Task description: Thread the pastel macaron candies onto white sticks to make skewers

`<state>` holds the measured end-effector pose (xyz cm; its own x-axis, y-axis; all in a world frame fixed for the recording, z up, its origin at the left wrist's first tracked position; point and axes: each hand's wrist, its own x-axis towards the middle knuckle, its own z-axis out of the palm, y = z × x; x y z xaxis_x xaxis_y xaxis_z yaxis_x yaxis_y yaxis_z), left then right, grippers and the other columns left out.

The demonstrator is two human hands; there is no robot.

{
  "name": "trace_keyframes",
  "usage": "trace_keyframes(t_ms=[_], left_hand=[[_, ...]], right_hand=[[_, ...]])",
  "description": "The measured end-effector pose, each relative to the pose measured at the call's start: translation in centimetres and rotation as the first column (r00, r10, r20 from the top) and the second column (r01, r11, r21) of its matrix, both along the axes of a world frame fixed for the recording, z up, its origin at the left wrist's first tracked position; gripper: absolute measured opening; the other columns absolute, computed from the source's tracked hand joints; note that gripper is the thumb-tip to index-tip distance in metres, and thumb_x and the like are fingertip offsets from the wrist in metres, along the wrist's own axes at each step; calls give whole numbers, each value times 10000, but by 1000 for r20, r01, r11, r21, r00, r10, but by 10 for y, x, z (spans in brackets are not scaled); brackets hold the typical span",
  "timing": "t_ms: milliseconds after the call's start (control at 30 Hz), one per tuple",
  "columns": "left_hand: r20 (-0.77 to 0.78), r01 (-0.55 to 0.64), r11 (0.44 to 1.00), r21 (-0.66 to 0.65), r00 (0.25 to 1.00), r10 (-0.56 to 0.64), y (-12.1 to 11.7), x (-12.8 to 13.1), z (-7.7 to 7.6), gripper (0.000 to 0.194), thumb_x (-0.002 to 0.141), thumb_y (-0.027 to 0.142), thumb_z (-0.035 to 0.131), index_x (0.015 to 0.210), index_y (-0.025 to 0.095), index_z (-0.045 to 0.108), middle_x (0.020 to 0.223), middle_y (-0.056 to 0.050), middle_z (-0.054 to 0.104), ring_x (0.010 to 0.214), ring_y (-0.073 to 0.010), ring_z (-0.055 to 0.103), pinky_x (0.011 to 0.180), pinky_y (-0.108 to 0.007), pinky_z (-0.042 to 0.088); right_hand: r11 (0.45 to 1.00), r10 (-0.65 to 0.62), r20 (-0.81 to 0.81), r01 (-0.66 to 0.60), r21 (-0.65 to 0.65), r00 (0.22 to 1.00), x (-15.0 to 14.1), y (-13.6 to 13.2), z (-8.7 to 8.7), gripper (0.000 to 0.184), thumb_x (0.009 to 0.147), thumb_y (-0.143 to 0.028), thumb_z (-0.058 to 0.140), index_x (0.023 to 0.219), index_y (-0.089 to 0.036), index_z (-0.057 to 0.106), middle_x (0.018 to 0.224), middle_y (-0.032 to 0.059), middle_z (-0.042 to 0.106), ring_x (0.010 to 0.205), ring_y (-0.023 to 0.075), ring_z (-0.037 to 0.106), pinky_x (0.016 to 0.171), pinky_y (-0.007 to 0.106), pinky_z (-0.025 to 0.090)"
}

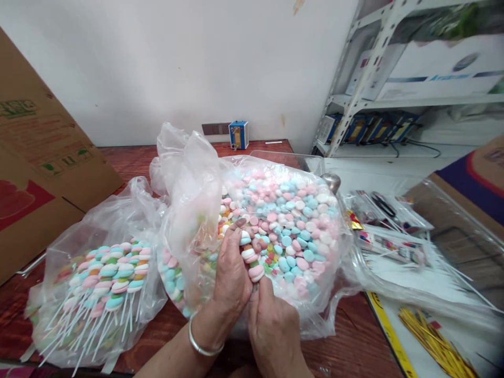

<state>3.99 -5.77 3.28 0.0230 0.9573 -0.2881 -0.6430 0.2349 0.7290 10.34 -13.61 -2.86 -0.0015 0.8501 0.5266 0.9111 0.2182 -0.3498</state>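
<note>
My left hand (231, 270), with a silver bangle at the wrist, closes around the side of a candy skewer (249, 255). Pink, white and blue button-shaped sweets are stacked on it with coloured gummies between. My right hand (273, 320) pinches its lower end; the stick is mostly hidden by the fingers. Beneath both hands lies a large clear plastic bag (189, 173) full of loose pastel sweets (307, 210) and some bright gummies (271, 254). Finished-looking skewers (112, 273) with white sticks lie in another clear bag (129, 210) at the left.
A cardboard box (43, 142) stands at the left. On the right are white sticks (401, 268) in plastic, gold twist ties (437, 341) and another box (472, 199). A small blue device (238, 135) sits by the wall, and a metal shelf (366, 79) stands at the back right.
</note>
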Motion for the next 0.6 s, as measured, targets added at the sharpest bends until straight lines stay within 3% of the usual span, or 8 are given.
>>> trace_keyframes(t_ms=[167, 300, 400, 467, 500, 533, 567, 600], left_hand=[[-30, -80, 996, 50, 996, 82, -12, -1, -6, 434, 893, 389, 625, 1296, 244, 559, 701, 46, 529, 525, -54, 487, 400, -117, 296], [-76, -113, 989, 98, 990, 120, -20, -4, -10, 461, 896, 409, 623, 1324, 252, 555, 727, 43, 559, 570, -67, 537, 460, -126, 396], [-185, -145, 980, 134, 968, 168, -28, -19, -6, 459, 900, 462, 625, 1319, 282, 580, 782, 33, 602, 577, -71, 563, 498, -153, 458], [-267, -171, 964, 206, 938, 223, -36, -38, 5, 441, 882, 462, 660, 1291, 306, 609, 799, 29, 608, 557, -73, 559, 461, -158, 447], [-316, -193, 945, 263, 908, 274, -40, -52, 12, 423, 868, 446, 682, 1267, 318, 625, 797, 31, 604, 530, -72, 543, 421, -158, 420], [-390, -230, 916, 329, 850, 353, -45, -68, 21, 391, 868, 431, 684, 1243, 330, 639, 812, 29, 612, 501, -72, 524, 367, -158, 362], [-465, -266, 867, 421, 758, 458, -49, -86, 28, 352, 882, 414, 663, 1224, 332, 652, 829, 22, 620, 495, -81, 523, 327, -163, 298], [-529, -320, 796, 513, 613, 587, -51, -106, 35, 337, 894, 383, 645, 1228, 351, 648, 875, 20, 639, 502, -87, 528, 314, -177, 272]], right_hand=[[999, -14, 105, 8, 50, 994, -1, 1, 1, 253, 858, -7, 375, 809, -216, 509, 470, -6, 575, 343, 178, 568, 409, 299, 274], [997, 71, 122, -74, 25, 990, -1, 4, 9, 251, 849, 1, 394, 842, -205, 539, 543, 3, 609, 382, 165, 551, 433, 309, 248], [962, 272, 53, -270, -38, 961, 2, 8, 25, 244, 898, -49, 400, 825, -200, 577, 623, 16, 653, 465, 165, 576, 467, 301, 288], [880, 452, -66, -457, -129, 889, 11, 13, 39, 240, 981, -149, 414, 861, -201, 615, 742, 15, 703, 597, 157, 630, 536, 262, 373], [838, 507, -134, -523, -154, 852, 19, 17, 45, 235, 1012, -212, 424, 914, -208, 638, 848, 19, 725, 712, 156, 660, 624, 243, 428], [837, 495, -209, -527, -148, 843, 28, 21, 49, 238, 1032, -249, 419, 1005, -215, 654, 946, 24, 737, 840, 161, 674, 720, 239, 458], [860, 438, -282, -490, -146, 853, 37, 26, 51, 251, 1044, -263, 413, 1095, -214, 654, 1040, 36, 735, 962, 168, 666, 810, 246, 466], [895, 354, -321, -418, -156, 878, 47, 30, 51, 273, 1047, -255, 397, 1131, -202, 652, 1080, 55, 727, 1017, 177, 652, 858, 263, 462]])
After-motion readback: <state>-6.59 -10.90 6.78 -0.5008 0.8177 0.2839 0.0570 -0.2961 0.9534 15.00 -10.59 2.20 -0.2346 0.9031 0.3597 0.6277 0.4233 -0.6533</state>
